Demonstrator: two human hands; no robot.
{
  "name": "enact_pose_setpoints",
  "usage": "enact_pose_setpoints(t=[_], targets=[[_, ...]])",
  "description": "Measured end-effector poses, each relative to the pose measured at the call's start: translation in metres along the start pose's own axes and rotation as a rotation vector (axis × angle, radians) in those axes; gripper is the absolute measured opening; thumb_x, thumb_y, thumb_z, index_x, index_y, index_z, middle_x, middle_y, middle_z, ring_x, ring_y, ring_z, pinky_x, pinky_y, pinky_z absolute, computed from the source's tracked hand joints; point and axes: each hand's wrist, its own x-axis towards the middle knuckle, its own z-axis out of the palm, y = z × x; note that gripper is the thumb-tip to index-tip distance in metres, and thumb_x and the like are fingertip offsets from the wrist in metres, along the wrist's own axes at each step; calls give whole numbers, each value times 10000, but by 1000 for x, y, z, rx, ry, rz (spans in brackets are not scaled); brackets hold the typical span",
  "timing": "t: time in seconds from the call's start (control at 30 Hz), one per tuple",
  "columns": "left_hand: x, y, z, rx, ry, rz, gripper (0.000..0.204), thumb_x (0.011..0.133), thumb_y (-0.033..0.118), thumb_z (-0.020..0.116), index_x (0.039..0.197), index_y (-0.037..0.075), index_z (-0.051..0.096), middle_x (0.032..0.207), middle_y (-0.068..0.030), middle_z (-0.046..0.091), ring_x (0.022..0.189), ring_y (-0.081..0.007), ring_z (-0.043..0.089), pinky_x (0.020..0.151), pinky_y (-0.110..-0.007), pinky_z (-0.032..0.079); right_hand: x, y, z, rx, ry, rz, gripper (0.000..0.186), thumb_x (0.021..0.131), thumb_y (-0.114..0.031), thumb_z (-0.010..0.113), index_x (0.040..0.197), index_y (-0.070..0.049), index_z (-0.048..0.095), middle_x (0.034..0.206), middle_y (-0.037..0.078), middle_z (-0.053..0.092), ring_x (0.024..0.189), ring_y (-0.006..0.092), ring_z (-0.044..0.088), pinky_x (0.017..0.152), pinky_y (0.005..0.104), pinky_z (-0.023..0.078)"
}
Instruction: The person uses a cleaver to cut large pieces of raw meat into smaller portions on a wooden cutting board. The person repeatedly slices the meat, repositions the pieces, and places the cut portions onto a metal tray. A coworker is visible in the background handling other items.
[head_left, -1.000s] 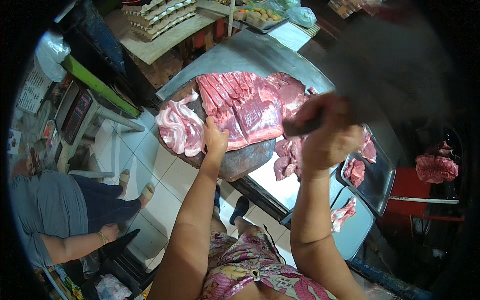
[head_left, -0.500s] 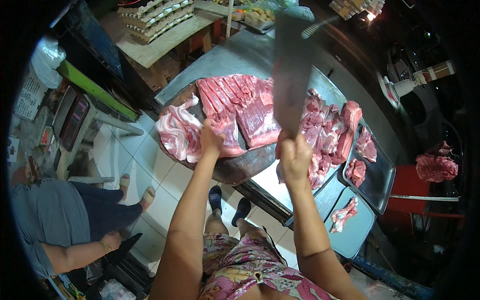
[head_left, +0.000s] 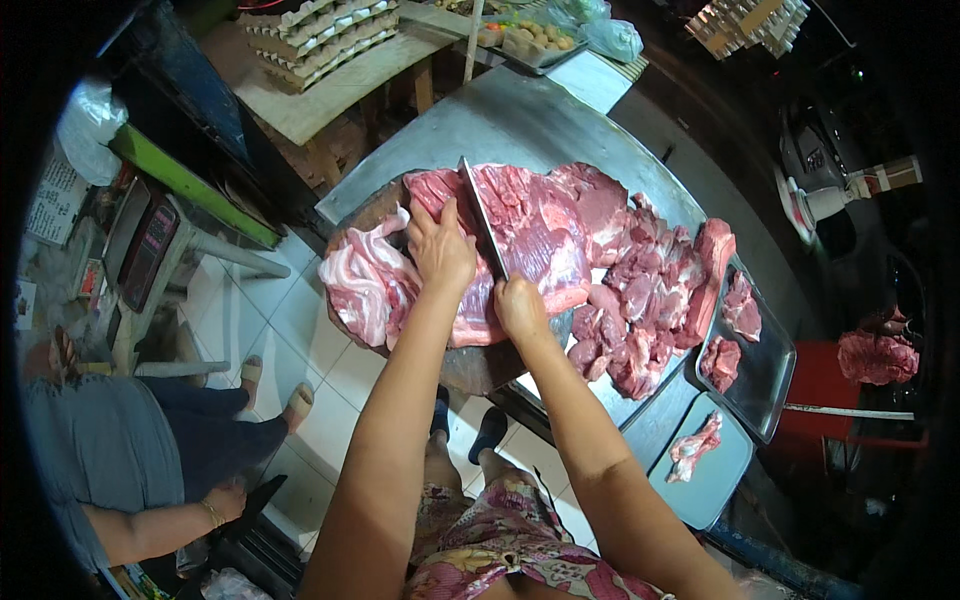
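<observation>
My right hand (head_left: 519, 303) grips the handle of a cleaver (head_left: 484, 215). Its blade stands on edge in a large slab of raw pork (head_left: 545, 225), pointing to the far side. Just left of the blade, my left hand (head_left: 445, 245) lies on the meat with its fingers stretched out and holds nothing. The slab rests on a round wooden chopping block (head_left: 482, 370). Pale, fatty pork strips (head_left: 357, 270) lie at the block's left side. How deep the blade sits in the meat is hard to see.
Smaller pork pieces (head_left: 640, 290) are heaped right of the block. Beyond them are a metal tray (head_left: 772, 370) and a blue-grey board (head_left: 715, 500) with a bony piece. Egg trays (head_left: 330, 45) stand at the far left. Another person (head_left: 100, 450) is at the lower left.
The raised cleaver has come down and left onto the slab. My left hand has moved slightly farther away and right, its fingers now spread on the meat.
</observation>
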Motion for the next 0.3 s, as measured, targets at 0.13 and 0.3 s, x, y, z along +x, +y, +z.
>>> enact_pose_setpoints(t=[0.13,0.3], targets=[[44,-7,13,-152,-88,-215,641,711,94,758,1284,173,480,1374,-237,357,1250,-456,407,1011,-486,427,-8,-29,-38,-30,19,32,299,893,-218,502,808,56,587,760,348,611,735,521,616,713,581,491],[38,-25,15,-290,-129,-232,619,702,82,782,1236,163,479,1261,-228,426,1196,-457,452,1021,-476,404,14,-88,-129,418,533,-477,78,880,-53,525,846,-3,573,597,246,555,553,401,610,513,456,465]])
